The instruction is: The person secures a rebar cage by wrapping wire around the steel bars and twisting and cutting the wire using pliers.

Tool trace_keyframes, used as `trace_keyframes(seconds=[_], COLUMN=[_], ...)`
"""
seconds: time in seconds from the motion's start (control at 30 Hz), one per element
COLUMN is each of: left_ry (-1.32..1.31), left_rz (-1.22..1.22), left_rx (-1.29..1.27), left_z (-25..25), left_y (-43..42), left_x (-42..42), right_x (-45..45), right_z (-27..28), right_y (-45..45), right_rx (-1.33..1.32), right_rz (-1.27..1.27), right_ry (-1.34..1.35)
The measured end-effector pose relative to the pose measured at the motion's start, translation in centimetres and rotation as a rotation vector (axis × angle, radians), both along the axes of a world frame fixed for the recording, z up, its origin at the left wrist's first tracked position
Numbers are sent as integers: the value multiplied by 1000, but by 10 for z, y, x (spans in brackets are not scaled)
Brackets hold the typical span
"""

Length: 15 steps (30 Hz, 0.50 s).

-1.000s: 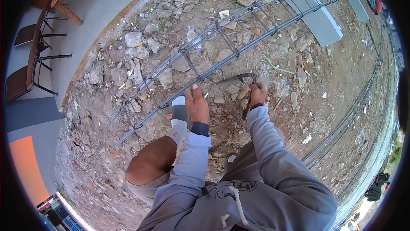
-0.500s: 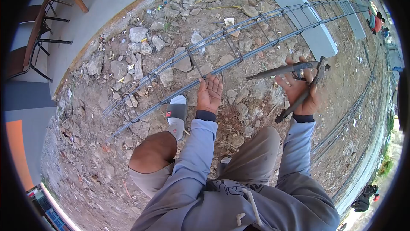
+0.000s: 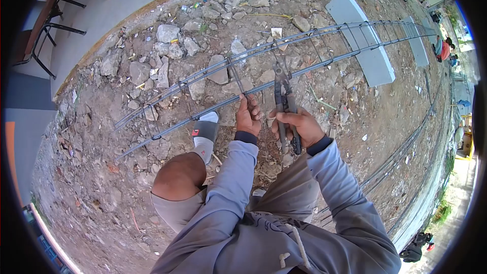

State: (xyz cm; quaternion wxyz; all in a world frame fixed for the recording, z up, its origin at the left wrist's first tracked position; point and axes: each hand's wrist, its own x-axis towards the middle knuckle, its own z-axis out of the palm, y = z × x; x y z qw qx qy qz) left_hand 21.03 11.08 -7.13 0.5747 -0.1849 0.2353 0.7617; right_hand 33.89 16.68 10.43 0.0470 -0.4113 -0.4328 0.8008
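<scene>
A long rebar cage (image 3: 324, 62) of lengthwise bars and square ties runs from lower left to upper right. My left hand (image 3: 248, 116) is at its near bar by one of the ties, fingers curled; whether they pinch a wire is too small to tell. In my right hand (image 3: 300, 126) are dark pliers (image 3: 282, 89), their handles together in my fingers and their jaws pointing away from me, over the near bar just right of my left hand.
Rocks (image 3: 167, 33) and rubble lie beyond the cage. Grey slabs (image 3: 361, 41) sit beneath its right part. Long bars (image 3: 406, 147) lie on the ground at right. Chairs (image 3: 48, 28) stand at upper left. Another person (image 3: 445, 51) is far right.
The pliers have swung from open and sideways at the right to closed and pointing forward, close to my left hand. My left hand's fingers have curled at the bar.
</scene>
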Motion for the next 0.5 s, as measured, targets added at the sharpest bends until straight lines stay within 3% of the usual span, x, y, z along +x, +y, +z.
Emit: trace_keyframes(seconds=[0.1,0.17,0.23,0.27,0.5], left_ry=[28,45,46,40,-4], left_rz=[-24,-51,-67,-71,-17], left_rx=[-12,-53,-80,-96,-112], left_z=[-1,-1,7,12,17], left_y=[-1,-4,0,0,1], left_x=[-1,-1,0,0,2], right_x=[-4,4,-5,-12,-25], right_z=[-15,-40,-29,-14,-13], right_y=[-10,0,4,7,-4], right_rx=[146,598,1158,976,1435], right_rz=[64,313,533,656,775], right_ry=[-253,-452,-666,-774,-1015])
